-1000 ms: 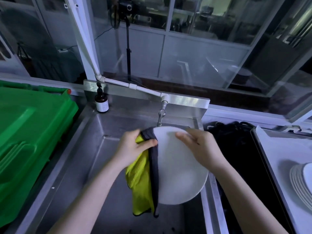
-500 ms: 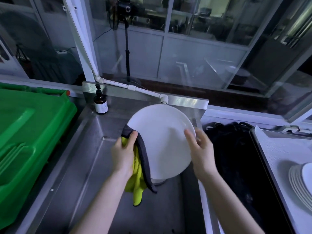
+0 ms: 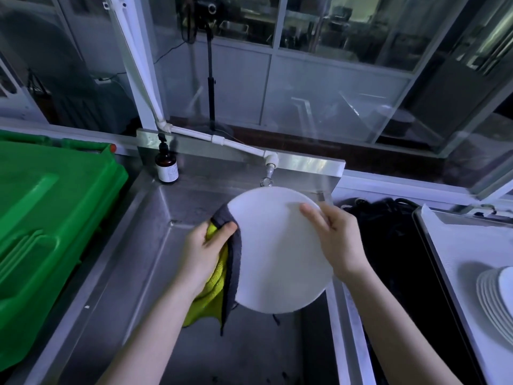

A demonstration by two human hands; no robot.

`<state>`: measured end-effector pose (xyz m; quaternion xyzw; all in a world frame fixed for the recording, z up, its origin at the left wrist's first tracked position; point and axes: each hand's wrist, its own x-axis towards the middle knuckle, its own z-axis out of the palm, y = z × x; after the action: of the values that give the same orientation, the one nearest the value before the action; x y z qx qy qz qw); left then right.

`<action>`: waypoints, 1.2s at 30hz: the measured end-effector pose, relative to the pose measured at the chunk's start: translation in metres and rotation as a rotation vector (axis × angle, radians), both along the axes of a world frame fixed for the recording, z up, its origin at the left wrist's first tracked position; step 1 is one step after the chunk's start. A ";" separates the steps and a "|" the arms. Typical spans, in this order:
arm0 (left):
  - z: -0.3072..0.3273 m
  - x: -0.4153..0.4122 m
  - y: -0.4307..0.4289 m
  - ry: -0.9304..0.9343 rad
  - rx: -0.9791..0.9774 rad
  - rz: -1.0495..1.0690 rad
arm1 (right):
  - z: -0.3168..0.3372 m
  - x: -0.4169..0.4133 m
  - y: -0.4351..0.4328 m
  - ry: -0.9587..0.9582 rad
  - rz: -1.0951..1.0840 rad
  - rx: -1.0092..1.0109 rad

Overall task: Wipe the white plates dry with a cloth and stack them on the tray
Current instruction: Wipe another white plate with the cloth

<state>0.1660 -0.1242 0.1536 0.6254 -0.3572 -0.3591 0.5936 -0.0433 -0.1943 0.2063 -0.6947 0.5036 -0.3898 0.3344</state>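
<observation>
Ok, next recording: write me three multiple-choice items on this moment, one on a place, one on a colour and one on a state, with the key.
1. Where is the stack of plates?
A. in the sink
B. on the tray at the right
C. on the green crate

2. What colour is the cloth besides its grey side?
A. yellow
B. red
C. white

3. What is the left hand doing?
A. hanging empty
B. holding a bottle
C. gripping the cloth against the plate

Key:
1 B: the stack lies on the tray's white surface at the right edge.
2 A: yellow folds hang below the left hand.
3 C: its thumb presses the cloth onto the plate's rim, while the right hand holds the other side.
</observation>
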 end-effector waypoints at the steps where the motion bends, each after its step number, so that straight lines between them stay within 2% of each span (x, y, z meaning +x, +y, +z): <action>1: -0.003 0.001 0.000 0.033 0.013 0.044 | -0.002 0.000 0.002 -0.049 -0.046 0.034; 4: 0.003 0.006 -0.002 -0.021 -0.010 -0.024 | -0.003 0.001 0.003 -0.002 0.012 0.041; 8: 0.020 0.005 -0.007 -0.318 -0.075 -0.333 | 0.007 0.011 0.008 0.243 0.281 -0.098; 10: 0.023 0.003 -0.008 -0.384 -0.079 -0.432 | 0.009 0.013 0.009 0.290 0.347 -0.153; 11: 0.022 0.003 -0.008 -0.363 -0.088 -0.405 | 0.010 0.011 0.006 0.270 0.323 -0.148; 13: 0.014 0.000 -0.006 -0.248 -0.080 -0.184 | 0.010 0.005 0.002 0.170 0.150 -0.107; 16: -0.004 -0.022 0.000 0.162 0.036 0.230 | -0.005 0.014 0.013 -0.226 -0.243 0.037; 17: -0.008 -0.029 0.000 0.296 0.079 0.309 | -0.013 0.020 0.020 -0.347 -0.344 0.100; 19: -0.013 -0.031 -0.002 0.371 0.126 0.344 | -0.030 0.025 0.029 -0.421 -0.388 0.202; 21: -0.011 -0.022 -0.002 0.329 0.086 0.305 | -0.032 0.016 0.030 -0.346 -0.246 0.241; 24: -0.004 -0.005 -0.002 0.084 0.028 0.194 | -0.011 -0.004 0.011 -0.222 -0.012 0.204; 27: 0.011 -0.001 -0.005 -0.290 -0.044 -0.062 | 0.015 -0.005 -0.006 0.079 0.232 0.128; 29: 0.022 -0.005 -0.008 -0.472 -0.093 -0.233 | 0.021 0.007 -0.006 0.314 0.412 0.079; 31: 0.024 -0.007 -0.009 -0.482 -0.104 -0.345 | 0.020 0.014 -0.001 0.384 0.451 0.010; 33: 0.016 -0.005 -0.004 -0.381 -0.086 -0.346 | 0.016 0.014 0.003 0.347 0.389 -0.065; 36: -0.002 -0.005 0.004 -0.124 0.025 -0.081 | 0.009 0.007 0.005 0.124 0.145 -0.046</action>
<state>0.1610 -0.1205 0.1514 0.6386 -0.4139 -0.3479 0.5475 -0.0362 -0.1895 0.2149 -0.7596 0.4629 -0.3322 0.3138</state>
